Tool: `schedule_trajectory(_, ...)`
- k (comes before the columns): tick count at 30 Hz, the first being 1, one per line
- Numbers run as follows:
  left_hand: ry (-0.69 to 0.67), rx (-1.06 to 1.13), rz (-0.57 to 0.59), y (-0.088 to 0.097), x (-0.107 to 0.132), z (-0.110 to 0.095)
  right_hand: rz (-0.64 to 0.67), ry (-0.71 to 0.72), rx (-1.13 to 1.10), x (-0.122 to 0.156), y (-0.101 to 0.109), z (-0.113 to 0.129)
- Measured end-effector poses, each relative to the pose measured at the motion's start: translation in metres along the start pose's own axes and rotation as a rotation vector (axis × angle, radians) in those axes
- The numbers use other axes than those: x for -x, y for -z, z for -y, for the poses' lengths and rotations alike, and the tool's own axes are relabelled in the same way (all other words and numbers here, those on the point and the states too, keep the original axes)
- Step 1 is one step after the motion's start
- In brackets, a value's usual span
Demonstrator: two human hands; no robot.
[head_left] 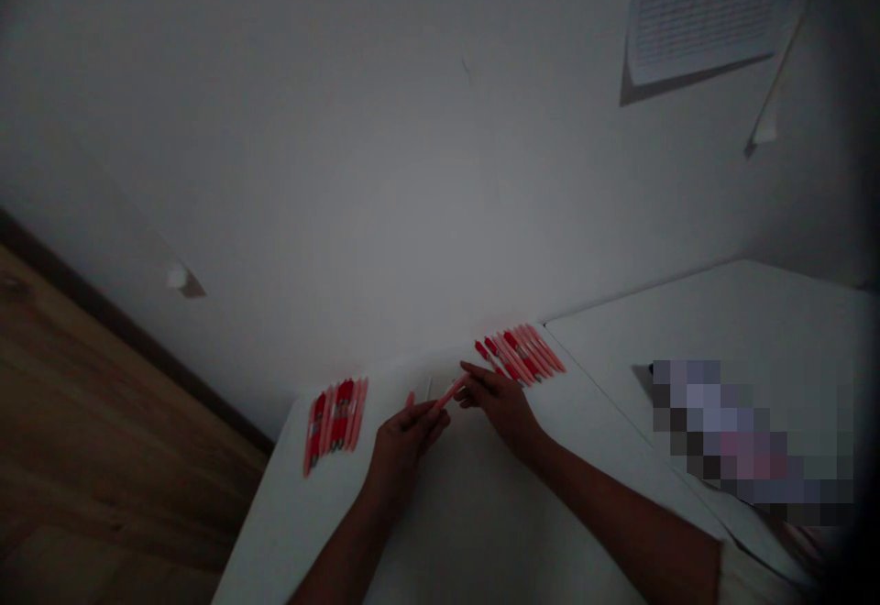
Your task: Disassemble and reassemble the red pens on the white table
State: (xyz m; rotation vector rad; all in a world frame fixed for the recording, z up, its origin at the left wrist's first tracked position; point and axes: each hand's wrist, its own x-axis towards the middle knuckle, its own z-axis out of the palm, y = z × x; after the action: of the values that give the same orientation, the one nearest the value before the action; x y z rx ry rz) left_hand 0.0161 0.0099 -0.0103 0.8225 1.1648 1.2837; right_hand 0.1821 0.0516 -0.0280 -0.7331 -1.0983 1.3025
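Observation:
My left hand (407, 433) and my right hand (500, 401) meet over a white table (481, 513), and both pinch one pink-red pen (450, 392) between them. The left fingers close on its lower end, the right fingers on its upper end. A row of several red and pink pens (335, 416) lies to the left of my left hand. Another row of similar pens (521, 354) lies just beyond my right hand at the table's far edge.
A second white table (742, 312) adjoins on the right, with a blurred-out patch on it. A white wall rises behind, with a printed sheet (708, 9) hanging at the upper right. Wooden floor (82, 422) shows at the left.

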Motion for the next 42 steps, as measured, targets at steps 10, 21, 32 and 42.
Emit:
schedule_trajectory(10,0.0,-0.052,0.02,0.002,-0.001,0.001,0.017,0.007,0.008,0.001,0.0,-0.001)
schedule_trajectory(21,0.005,-0.044,0.014,-0.003,0.001,0.0,0.02,0.01,-0.008,0.002,-0.003,-0.003)
schedule_trajectory(32,0.004,-0.076,0.098,-0.006,0.005,-0.003,0.183,-0.139,0.032,0.005,-0.004,-0.001)
schedule_trajectory(42,0.056,-0.145,0.134,-0.007,0.009,-0.008,0.185,-0.122,-0.136,0.006,-0.008,0.004)
